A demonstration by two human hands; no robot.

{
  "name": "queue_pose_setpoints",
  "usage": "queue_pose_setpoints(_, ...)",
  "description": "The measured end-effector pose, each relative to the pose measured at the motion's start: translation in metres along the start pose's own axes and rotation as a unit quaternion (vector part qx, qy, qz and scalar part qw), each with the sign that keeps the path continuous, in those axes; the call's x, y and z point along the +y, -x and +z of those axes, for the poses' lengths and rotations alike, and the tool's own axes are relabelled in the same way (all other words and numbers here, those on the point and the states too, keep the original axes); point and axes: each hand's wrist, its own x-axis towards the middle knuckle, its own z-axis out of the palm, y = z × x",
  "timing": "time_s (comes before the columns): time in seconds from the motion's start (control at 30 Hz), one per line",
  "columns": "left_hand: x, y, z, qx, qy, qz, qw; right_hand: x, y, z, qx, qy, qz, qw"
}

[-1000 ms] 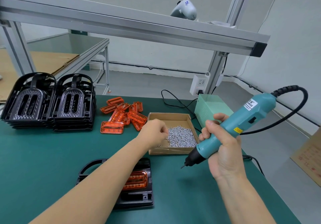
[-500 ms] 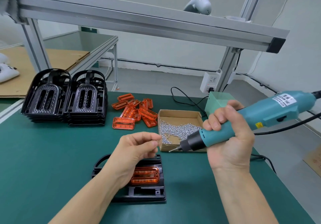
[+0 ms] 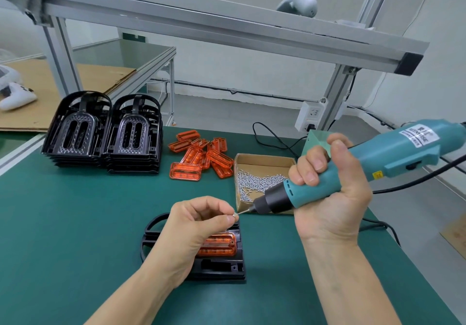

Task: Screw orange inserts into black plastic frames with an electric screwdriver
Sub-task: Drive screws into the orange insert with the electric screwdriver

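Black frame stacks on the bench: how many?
2, side by side at the far left: left stack, right stack. A separate single frame lies near, partly hidden under the left hand.

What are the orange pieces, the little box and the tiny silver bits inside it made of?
The orange pieces look like glossy see-through plastic: light glows through them and their ribs shine. The little box looks like plain brown cardboard, matte, with thin folded walls. The silver bits look like metal screws, bright and glinting; they are too small to say which metal.
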Motion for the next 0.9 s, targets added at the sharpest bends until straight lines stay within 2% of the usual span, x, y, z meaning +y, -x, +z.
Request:
queue_pose_setpoints(0.4, 0.002, 0.003, 0.004, -0.006, -0.026, 0.014, 1.0, -0.002, 0.002, 0.0, -0.013, 0.009, 0.004, 1.0)
queue_pose_setpoints(0.67, 0.002, 0.003, 0.005, 0.004, -0.11, 0.056, 0.992, 0.003, 0.005, -0.006, -0.026, 0.016, -0.005, 1.0)
queue_pose_setpoints(0.9, 0.0, 0.0, 0.0, -0.005, -0.151, 0.037, 0.988, 0.011, 0.002, -0.011, -0.026, 0.027, -0.001, 0.999)
